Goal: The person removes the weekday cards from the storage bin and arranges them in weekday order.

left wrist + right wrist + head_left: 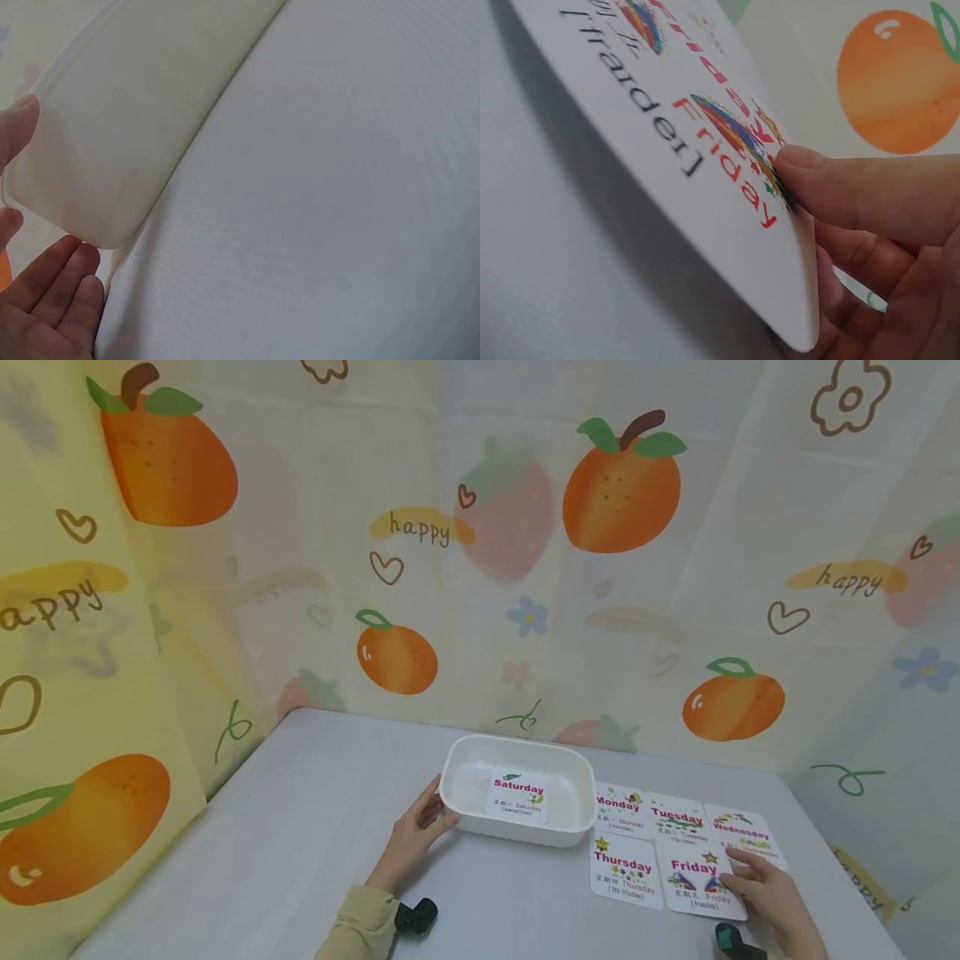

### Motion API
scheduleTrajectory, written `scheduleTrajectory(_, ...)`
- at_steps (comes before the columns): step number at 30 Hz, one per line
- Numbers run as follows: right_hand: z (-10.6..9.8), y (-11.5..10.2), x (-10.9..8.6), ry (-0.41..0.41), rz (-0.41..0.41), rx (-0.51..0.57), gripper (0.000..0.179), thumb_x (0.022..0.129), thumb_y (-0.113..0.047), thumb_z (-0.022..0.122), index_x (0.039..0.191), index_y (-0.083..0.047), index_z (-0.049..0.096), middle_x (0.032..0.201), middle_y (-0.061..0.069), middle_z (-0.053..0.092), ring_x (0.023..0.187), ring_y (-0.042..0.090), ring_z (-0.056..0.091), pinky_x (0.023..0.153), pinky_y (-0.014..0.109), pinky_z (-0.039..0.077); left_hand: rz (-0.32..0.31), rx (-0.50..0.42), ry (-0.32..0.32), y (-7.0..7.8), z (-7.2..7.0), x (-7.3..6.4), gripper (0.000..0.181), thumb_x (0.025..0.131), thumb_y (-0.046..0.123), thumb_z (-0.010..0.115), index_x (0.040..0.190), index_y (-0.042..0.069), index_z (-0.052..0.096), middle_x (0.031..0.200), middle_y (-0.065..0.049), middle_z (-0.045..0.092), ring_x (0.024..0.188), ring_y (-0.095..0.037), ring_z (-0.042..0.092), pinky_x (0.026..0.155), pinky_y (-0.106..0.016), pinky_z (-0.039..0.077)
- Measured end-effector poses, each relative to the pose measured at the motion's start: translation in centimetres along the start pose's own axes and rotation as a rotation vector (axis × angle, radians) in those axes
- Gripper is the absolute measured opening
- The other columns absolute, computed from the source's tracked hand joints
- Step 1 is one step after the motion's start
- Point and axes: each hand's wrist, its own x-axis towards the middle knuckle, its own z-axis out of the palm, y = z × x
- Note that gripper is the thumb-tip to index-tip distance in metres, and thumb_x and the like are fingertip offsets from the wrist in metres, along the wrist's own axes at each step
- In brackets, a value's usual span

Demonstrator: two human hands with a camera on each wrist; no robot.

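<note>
My left hand (424,822) holds the left end of a white plastic tub (517,832); in the left wrist view its thumb (22,124) presses the tub's outer wall (135,112) and the fingers are at the corner. Inside the tub lies a Saturday card (517,797). With thumb and fingers my right hand (768,893) pinches the right edge of the Friday card (701,881). That edge tilts up from the table in the right wrist view. Beside it lies the Thursday card (626,870). Behind are the Monday (619,806), Tuesday (677,817) and Wednesday (742,828) cards, the last partly hidden by my hand.
A white-covered table (300,827) bears the tub and the cards, which lie in two rows right of it. A curtain (480,635) printed with oranges and strawberries hangs behind the table and along its left side.
</note>
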Motion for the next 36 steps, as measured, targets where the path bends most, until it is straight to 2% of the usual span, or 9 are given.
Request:
scheduleTrajectory(5,0.4,0.0,-0.1,0.057,-0.001,-0.025,0.074,0.08,-0.031,0.073,0.13,0.01,0.038,0.115,0.036,0.048,0.091,0.036,0.056,0.074,0.041,0.051,-0.001,-0.005,-0.004,0.0,0.0,0.0,0.076,0.08,0.037,0.072,0.145,0.025,0.033,0.129,-0.01,0.051,0.119,-0.026,0.048,0.097,-0.032,0.043)
scheduleTrajectory(10,0.4,-0.3,-0.6,0.068,-0.013,-0.033,0.069,0.083,-0.031,0.069,0.128,0.012,0.039,0.108,0.032,0.052,0.086,0.03,0.057,0.069,0.034,0.05,0.001,-0.004,-0.004,0.0,0.1,0.1,0.075,0.082,0.032,0.071,0.145,0.022,0.032,0.13,-0.013,0.05,0.119,-0.028,0.048,0.098,-0.035,0.043)
scheduleTrajectory(16,0.4,-0.3,-0.8,0.055,-0.02,-0.041,0.067,0.085,-0.03,0.066,0.128,0.014,0.039,0.095,0.022,0.059,0.078,0.022,0.056,0.062,0.028,0.048,0.006,0.0,-0.012,2.4,-0.2,-0.8,0.073,0.085,0.024,0.069,0.146,0.012,0.031,0.129,-0.02,0.049,0.119,-0.033,0.047,0.098,-0.038,0.043)
scheduleTrajectory(18,0.4,-0.3,-0.8,0.056,-0.019,-0.044,0.066,0.085,-0.029,0.065,0.128,0.014,0.04,0.093,0.019,0.06,0.077,0.021,0.055,0.06,0.026,0.047,0.007,-0.009,-0.008,2.1,-0.2,-0.7,0.073,0.084,0.025,0.07,0.145,0.014,0.032,0.129,-0.019,0.049,0.119,-0.032,0.047,0.098,-0.037,0.042)
scheduleTrajectory(23,0.7,-0.4,-0.7,0.068,-0.008,-0.057,0.063,0.086,-0.029,0.063,0.127,0.014,0.041,0.095,0.021,0.059,0.079,0.024,0.055,0.061,0.026,0.046,-0.005,-0.02,0.012,-0.3,0.0,0.1,0.074,0.082,0.031,0.072,0.145,0.023,0.034,0.128,-0.013,0.051,0.119,-0.026,0.048,0.098,-0.033,0.042)
scheduleTrajectory(31,1.1,0.0,-0.5,0.107,0.019,-0.061,0.06,0.088,-0.031,0.06,0.125,0.013,0.044,0.106,0.029,0.054,0.086,0.029,0.053,0.074,0.041,0.049,-0.001,-0.014,0.013,-0.1,0.1,-0.1,0.075,0.082,0.032,0.071,0.145,0.022,0.033,0.129,-0.014,0.05,0.119,-0.028,0.047,0.098,-0.036,0.042)
scheduleTrajectory(36,1.0,0.1,-0.6,0.099,0.019,-0.053,0.06,0.09,-0.032,0.058,0.125,0.014,0.044,0.111,0.032,0.05,0.091,0.031,0.052,0.078,0.044,0.049,-0.016,0.008,0.013,0.2,0.0,0.0,0.076,0.08,0.037,0.072,0.145,0.025,0.033,0.128,-0.011,0.051,0.119,-0.026,0.048,0.098,-0.033,0.043)
